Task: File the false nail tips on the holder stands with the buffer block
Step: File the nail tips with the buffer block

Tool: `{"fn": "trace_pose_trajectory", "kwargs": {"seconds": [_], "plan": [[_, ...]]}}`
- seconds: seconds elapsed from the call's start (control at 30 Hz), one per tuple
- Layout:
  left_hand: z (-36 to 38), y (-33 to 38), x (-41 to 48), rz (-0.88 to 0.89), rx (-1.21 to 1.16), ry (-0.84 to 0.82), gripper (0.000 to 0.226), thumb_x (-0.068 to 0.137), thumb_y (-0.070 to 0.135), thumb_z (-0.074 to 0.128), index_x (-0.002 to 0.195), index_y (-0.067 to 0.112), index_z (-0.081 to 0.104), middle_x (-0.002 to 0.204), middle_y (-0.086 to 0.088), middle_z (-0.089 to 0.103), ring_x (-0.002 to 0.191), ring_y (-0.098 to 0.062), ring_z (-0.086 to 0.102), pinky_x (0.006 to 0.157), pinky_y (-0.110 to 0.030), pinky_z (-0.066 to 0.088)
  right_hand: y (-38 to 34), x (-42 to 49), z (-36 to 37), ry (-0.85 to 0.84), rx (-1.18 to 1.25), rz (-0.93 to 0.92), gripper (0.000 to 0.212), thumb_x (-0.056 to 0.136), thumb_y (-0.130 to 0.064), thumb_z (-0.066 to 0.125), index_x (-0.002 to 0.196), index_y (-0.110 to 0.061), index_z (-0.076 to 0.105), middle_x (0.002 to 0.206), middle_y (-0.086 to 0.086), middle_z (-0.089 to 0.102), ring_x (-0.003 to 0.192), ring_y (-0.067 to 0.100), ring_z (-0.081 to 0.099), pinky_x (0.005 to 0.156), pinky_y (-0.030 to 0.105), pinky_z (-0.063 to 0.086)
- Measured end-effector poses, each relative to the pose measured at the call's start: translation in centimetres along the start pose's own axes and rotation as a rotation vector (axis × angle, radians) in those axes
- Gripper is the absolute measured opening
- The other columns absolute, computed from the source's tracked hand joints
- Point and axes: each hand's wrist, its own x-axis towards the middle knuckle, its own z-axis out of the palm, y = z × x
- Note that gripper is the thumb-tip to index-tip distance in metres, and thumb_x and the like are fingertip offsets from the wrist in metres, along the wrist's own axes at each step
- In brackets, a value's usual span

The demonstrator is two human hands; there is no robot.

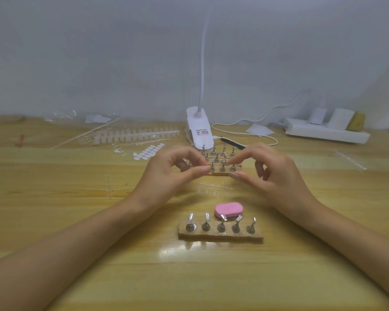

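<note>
Stands in hand; filing not yet begun.
Left hand and right hand pinch with their fingers the ends of a strip of stands; the buffer block lies on the bench, to be picked up next.

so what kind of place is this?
Probably a home or small-studio nail-craft desk: racks of false nail tips, a pink buffer block, a clip-on desk lamp, and the far strip of holder stands pinched between left hand and right hand.
</note>
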Motion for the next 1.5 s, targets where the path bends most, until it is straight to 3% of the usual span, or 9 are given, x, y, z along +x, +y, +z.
{"fn": "trace_pose_trajectory", "kwargs": {"seconds": [0.17,0.4,0.47,0.63,0.9,1.03,1.23,1.37,1.5], "plan": [[0.0,0.2,0.0,-0.017,-0.077,-0.061,0.006,0.082,0.02,0.076,0.077,0.018,0.074,0.08,0.008,0.07,0.065,-0.001,0.05,0.065,-0.009,0.041,-0.1,-0.6,-0.8,-0.346,0.076,-0.092,0.022,0.076,-0.037,0.081,0.095,-0.027,0.077,0.089,-0.009,0.063,0.067,0.004,0.052,0.06,0.015,0.036],[0.1,0.0,-0.1,-0.035,-0.096,-0.153,0.008,0.084,0.021,0.074,0.079,0.015,0.073,0.068,0.021,0.063,0.057,0.002,0.046,0.058,-0.008,0.038,0.3,-0.5,-1.3,-0.479,0.173,-0.093,0.018,0.078,-0.026,0.085,0.093,-0.023,0.078,0.095,-0.006,0.064,0.069,0.016,0.05,0.059,0.016,0.034],[0.1,0.1,-0.1,-0.033,-0.099,-0.165,0.009,0.084,0.021,0.074,0.08,0.014,0.072,0.068,0.02,0.064,0.056,0.003,0.047,0.057,-0.008,0.039,0.3,-0.5,-1.3,-0.463,0.171,-0.089,0.015,0.08,-0.022,0.083,0.094,-0.022,0.077,0.094,-0.006,0.068,0.068,0.023,0.051,0.057,0.02,0.035],[0.2,0.0,-0.1,-0.017,-0.083,-0.163,0.008,0.083,0.022,0.076,0.079,0.015,0.073,0.079,0.013,0.069,0.059,0.001,0.05,0.061,-0.01,0.042,-0.4,-0.3,-0.8,-0.366,0.208,0.011,0.014,0.08,-0.022,0.082,0.091,-0.025,0.075,0.086,-0.016,0.069,0.06,0.007,0.048,0.053,0.013,0.038],[0.1,-0.1,0.1,-0.02,-0.13,-0.12,0.007,0.083,0.019,0.075,0.078,0.016,0.071,0.071,0.015,0.066,0.056,-0.002,0.047,0.055,-0.01,0.038,-1.1,-0.4,0.0,-0.348,0.651,0.379,0.013,0.08,-0.021,0.079,0.09,-0.023,0.071,0.09,0.006,0.074,0.072,0.017,0.068,0.047,0.022,0.045],[0.2,0.2,0.0,0.061,-0.049,-0.19,0.005,0.079,0.025,0.076,0.076,0.024,0.071,0.08,0.01,0.067,0.067,-0.005,0.054,0.066,-0.016,0.045,-1.4,-0.5,0.1,-0.403,0.693,0.37,0.012,0.087,-0.015,0.076,0.097,-0.02,0.073,0.097,0.008,0.077,0.087,0.022,0.074,0.054,0.022,0.053],[0.1,0.2,0.0,0.052,-0.085,-0.113,0.013,0.075,0.031,0.075,0.077,0.018,0.072,0.08,0.012,0.066,0.065,-0.004,0.052,0.067,-0.015,0.044,-1.2,-0.3,0.4,-0.137,0.887,0.482,0.027,0.072,-0.025,0.077,0.097,-0.016,0.075,0.098,0.01,0.077,0.085,0.018,0.075,0.062,0.021,0.056],[0.2,0.3,-0.2,0.093,-0.049,-0.115,0.013,0.074,0.031,0.075,0.076,0.019,0.072,0.082,0.01,0.066,0.064,-0.007,0.053,0.067,-0.019,0.046,-1.6,-0.4,0.6,-0.25,0.818,0.437,0.021,0.075,-0.021,0.078,0.094,-0.014,0.073,0.098,0.012,0.077,0.086,0.023,0.075,0.064,0.025,0.058],[0.1,0.3,-0.2,0.107,-0.042,-0.081,0.014,0.077,0.031,0.074,0.078,0.018,0.071,0.086,0.007,0.065,0.066,-0.011,0.055,0.069,-0.023,0.047,-1.4,-0.3,0.5,-0.12,0.879,0.486,0.026,0.074,-0.019,0.075,0.096,-0.006,0.068,0.095,0.013,0.077,0.086,0.022,0.075,0.068,0.027,0.06]]}}
